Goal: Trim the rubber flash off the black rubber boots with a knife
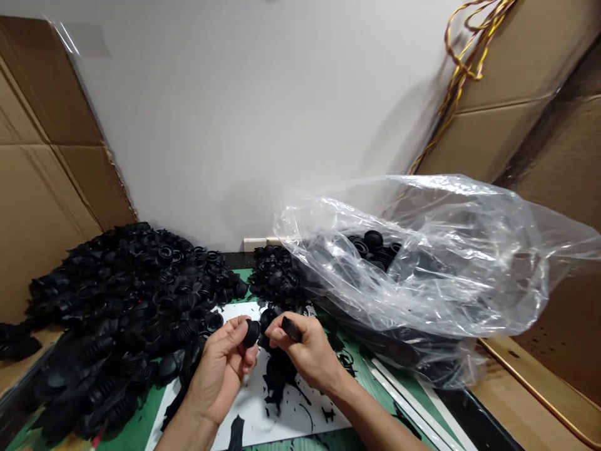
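Note:
My left hand pinches a small black ribbed rubber bellows between thumb and fingers, its folds facing right. Just to the right, my right hand is closed around a dark stick-like thing, whose blunt end shows above the fist. The rest of it is hidden by the fingers, so its kind is unclear. Both hands are over a white sheet, strewn with thin black rubber scraps.
A large heap of black rubber parts covers the left side; a smaller pile lies behind the hands. On the right, a clear plastic bag holds black ribbed parts. Cardboard flanks the green work surface. White strips lie right.

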Action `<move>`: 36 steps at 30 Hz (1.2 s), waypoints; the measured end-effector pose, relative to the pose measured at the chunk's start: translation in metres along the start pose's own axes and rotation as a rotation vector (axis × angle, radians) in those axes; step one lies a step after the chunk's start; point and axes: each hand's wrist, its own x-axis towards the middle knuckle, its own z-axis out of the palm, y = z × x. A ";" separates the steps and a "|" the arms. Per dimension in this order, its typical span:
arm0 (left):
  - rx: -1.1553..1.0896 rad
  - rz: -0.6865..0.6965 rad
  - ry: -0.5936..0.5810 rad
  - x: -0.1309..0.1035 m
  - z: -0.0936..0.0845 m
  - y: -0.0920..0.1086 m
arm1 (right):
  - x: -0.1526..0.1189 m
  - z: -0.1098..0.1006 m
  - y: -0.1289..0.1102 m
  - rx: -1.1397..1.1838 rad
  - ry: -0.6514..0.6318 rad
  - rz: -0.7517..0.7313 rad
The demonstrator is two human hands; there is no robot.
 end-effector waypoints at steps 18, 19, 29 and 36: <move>0.080 -0.143 -0.028 -0.004 0.010 0.000 | 0.003 -0.004 0.002 0.057 0.124 0.105; 0.091 -0.157 -0.014 -0.005 0.011 0.001 | 0.004 -0.003 0.001 0.056 0.128 0.115; 0.053 -0.211 -0.010 -0.005 0.011 0.002 | 0.004 -0.003 0.002 0.038 0.184 0.133; 0.036 -0.241 -0.006 -0.004 0.010 0.001 | 0.003 -0.003 0.004 0.037 0.189 0.132</move>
